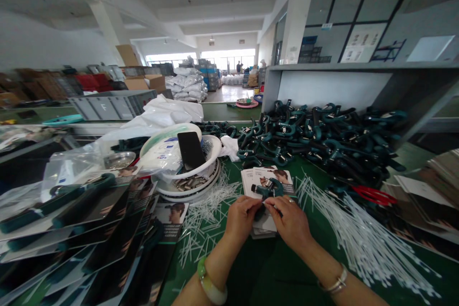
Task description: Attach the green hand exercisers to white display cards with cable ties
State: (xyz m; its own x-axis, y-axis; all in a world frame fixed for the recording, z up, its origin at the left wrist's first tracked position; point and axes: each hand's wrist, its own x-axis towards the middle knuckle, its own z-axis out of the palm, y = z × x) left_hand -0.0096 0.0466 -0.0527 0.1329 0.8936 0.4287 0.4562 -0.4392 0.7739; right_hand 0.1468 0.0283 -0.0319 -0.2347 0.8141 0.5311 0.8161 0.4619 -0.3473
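Observation:
My left hand and my right hand meet over a stack of printed cards. Fingertips of both are pinched together around a thin white strip that looks like a cable tie, mostly hidden by the fingers. Directly under them, on the top card, lies a dark green C-shaped tool with a black handle, which the hands partly cover. Loose short white cable-tie pieces are scattered left of the stack. To the right spreads a bundle of long white cable ties.
Behind the cards, a big heap of green-and-black tools fills the bench and shelf. White basins hold metal parts, with a black phone on top. Carded tools are piled at left. Red-handled pliers lie at right.

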